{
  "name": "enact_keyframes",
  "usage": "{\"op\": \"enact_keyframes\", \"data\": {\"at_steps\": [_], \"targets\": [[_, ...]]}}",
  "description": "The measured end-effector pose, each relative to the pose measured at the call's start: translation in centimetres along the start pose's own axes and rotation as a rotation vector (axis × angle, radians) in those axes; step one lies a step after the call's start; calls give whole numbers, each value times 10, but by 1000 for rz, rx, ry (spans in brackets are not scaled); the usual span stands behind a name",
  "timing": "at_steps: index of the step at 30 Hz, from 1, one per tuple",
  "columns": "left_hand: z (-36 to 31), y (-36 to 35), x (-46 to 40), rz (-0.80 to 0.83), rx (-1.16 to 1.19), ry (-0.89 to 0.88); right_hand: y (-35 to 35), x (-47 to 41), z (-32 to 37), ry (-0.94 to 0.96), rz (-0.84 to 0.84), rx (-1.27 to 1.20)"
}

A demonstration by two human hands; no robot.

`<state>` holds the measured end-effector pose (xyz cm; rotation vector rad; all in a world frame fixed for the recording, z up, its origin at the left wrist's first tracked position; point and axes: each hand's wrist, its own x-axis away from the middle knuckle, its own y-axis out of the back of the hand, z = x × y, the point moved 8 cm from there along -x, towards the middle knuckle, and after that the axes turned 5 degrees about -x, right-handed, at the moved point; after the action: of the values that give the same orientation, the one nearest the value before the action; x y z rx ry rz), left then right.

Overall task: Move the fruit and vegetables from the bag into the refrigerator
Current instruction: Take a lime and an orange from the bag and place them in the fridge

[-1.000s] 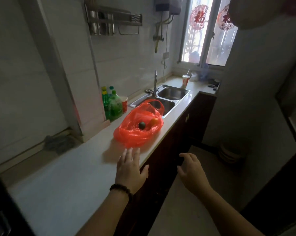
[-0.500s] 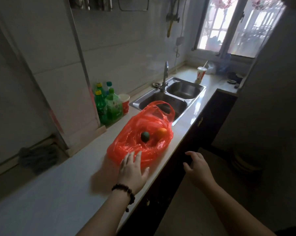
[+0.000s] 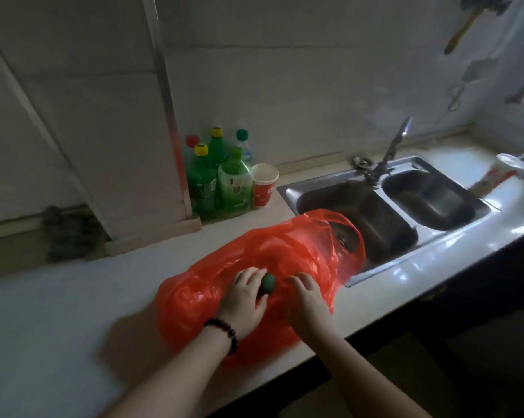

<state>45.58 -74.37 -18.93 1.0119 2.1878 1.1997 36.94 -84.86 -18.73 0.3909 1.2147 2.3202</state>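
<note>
A red plastic bag [image 3: 288,257] lies on the pale counter [image 3: 58,312], its mouth hanging over the sink's edge. A small dark green fruit [image 3: 267,283] sits in the bag. My left hand [image 3: 244,300], with a bead bracelet on the wrist, is in the bag and holds the green fruit between thumb and forefinger. My right hand [image 3: 304,300] is just right of it, fingers bent down onto the bag. The orange fruit is hidden under that hand. The refrigerator is out of view.
A steel double sink [image 3: 405,206] with a tap [image 3: 390,149] lies right of the bag. Several green bottles [image 3: 221,182] and a red paper cup [image 3: 263,185] stand by the wall. Another cup [image 3: 496,176] stands beyond the sink. A dark cloth [image 3: 70,233] lies at the left.
Both hands moved forward into the bag. My left hand took hold of the green fruit, and my right hand came up from beside the counter and now covers the orange fruit.
</note>
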Motion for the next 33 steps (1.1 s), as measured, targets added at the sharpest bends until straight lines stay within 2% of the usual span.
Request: {"op": "enact_keyframes", "data": {"at_steps": [5,7,14,19,25,33], "targets": [[1,-44,-16,32,17,163,-17,-6,-41,87,200,171],[2,-54,-19,37,-18,190,-20,-6,-55,75,248,136],[6,-72,-41,91,-10,293,-27,-27,-65,73,253,-25],[17,-57,-57,-20,56,410,-31,-46,-61,77,253,-65],[23,-26,-47,-176,47,399,-30,-53,-57,82,208,-124],[11,28,-24,-405,61,359,4,-56,-11,146,-1,-308]]}}
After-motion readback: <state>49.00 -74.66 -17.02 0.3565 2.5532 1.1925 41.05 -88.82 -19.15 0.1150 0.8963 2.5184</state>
